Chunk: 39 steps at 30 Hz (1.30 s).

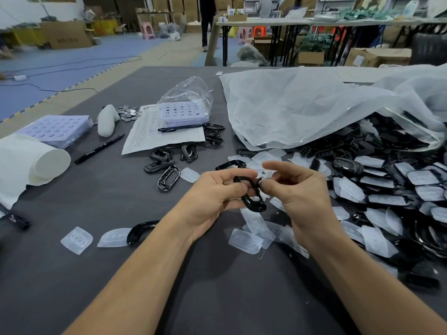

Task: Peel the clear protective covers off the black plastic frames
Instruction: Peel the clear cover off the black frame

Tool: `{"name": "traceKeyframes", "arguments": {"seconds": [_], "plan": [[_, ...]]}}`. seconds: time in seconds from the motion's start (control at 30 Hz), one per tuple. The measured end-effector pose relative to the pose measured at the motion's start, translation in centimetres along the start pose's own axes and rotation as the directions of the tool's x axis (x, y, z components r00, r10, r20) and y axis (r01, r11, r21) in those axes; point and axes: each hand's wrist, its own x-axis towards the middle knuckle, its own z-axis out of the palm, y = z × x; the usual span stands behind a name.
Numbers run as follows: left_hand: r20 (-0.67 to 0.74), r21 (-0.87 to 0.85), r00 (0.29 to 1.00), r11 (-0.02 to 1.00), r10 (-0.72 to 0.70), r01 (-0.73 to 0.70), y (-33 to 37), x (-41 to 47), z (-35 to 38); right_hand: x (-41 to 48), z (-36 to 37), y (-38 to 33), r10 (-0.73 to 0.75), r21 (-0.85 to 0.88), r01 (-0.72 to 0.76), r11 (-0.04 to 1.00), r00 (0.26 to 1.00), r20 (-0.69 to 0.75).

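Nearest me, loose covers (77, 240) lie scattered on the grey table (217, 298), and a stray frame (141, 232) rests against one of them. That litter is the first hazard, I think: anything dropped here lands among look-alike scraps.

Just above the table, the left hand (215, 193) grips a frame (251, 197), thumb and fingers curled round its left side. The right hand (302, 189) pinches at the frame's upper corner, thumb and fingertip pressed together. Whether a film sits between them I cannot tell, as the fingers hide it. The frame's middle looks open, so the cover may be mostly off.

From here the pinch could slip off a thin, slick edge and leave the cover half on. A hard tug against the left grip could twist or flex the thin frame. Bare fingers could also smudge or scuff the glossy black.

Beyond the hands lie the peeled frames (167, 165), to the left. To the right sits the pile (387, 189) of covered ones, spilling from a big clear bag (314, 105). The pile's edge reaches close to the hands, so a nudge could slide covered pieces into the work spot. Done and undone frames could then get mixed.
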Motion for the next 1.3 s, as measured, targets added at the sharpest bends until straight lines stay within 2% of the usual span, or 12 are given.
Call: {"name": "traceKeyframes", "arguments": {"seconds": [0.13, 0.23, 0.33, 0.4, 0.5, 0.63, 0.77, 0.9, 1.07, 1.2, 1.3], "plan": [[-0.013, -0.015, 1.0, 1.0, 0.01, -0.011, 0.2, -0.1, 0.1, 0.2, -0.3, -0.3, 0.0, -0.145, -0.008, 0.989, 0.999, -0.054], [-0.111, -0.004, 0.993, 0.999, 0.04, -0.041, 0.2, -0.1, 0.5, 0.3, -0.6, -0.9, 0.018, -0.089, -0.022, 0.996, 0.999, -0.049], [-0.268, 0.133, 0.959, 0.989, 0.096, -0.062, -0.1, 0.0, 1.0, 0.5, -0.9, -0.9, 0.045, -0.013, -0.046, 0.999, 0.998, -0.037], [-0.311, 0.171, 0.944, 0.983, 0.114, -0.062, -0.3, 0.0, 1.3, 0.2, -0.5, -0.7, 0.064, -0.025, -0.064, 0.998, 0.998, 0.005], [-0.27, 0.14, 0.959, 0.989, 0.084, -0.047, -0.3, 0.0, 1.5, -0.4, 0.3, -0.3, 0.07, -0.034, -0.07, 0.997, 0.997, 0.018], [-0.129, 0.035, 0.992, 0.999, 0.007, -0.002, 0.0, -0.2, 1.1, -0.3, 0.4, 0.2, -0.016, -0.201, 0.006, 0.98, 0.999, -0.049], [-0.034, -0.001, 0.999, 1.0, 0.015, -0.015, -0.1, -0.1, 0.9, -0.2, 0.2, 0.2, -0.075, -0.245, 0.052, 0.968, 0.994, -0.085], [-0.031, 0.03, 0.999, 0.999, 0.032, -0.032, -0.3, -0.2, 1.0, -0.3, 0.1, 0.3, -0.129, -0.316, 0.086, 0.945, 0.985, -0.117], [-0.043, 0.027, 0.999, 1.0, 0.018, -0.017, -0.3, -0.2, 1.2, -0.8, 0.5, 0.3, -0.317, -0.512, 0.218, 0.831, 0.942, -0.112], [-0.004, 0.017, 1.0, 1.0, -0.014, 0.014, -0.1, -0.4, 1.4, -0.8, 0.8, 0.5, -0.299, -0.512, 0.2, 0.835, 0.947, -0.118], [-0.041, 0.013, 0.999, 1.0, -0.007, 0.008, -0.1, -0.4, 1.5, -0.8, 1.2, 0.7, -0.287, -0.492, 0.189, 0.85, 0.949, -0.132]]}}
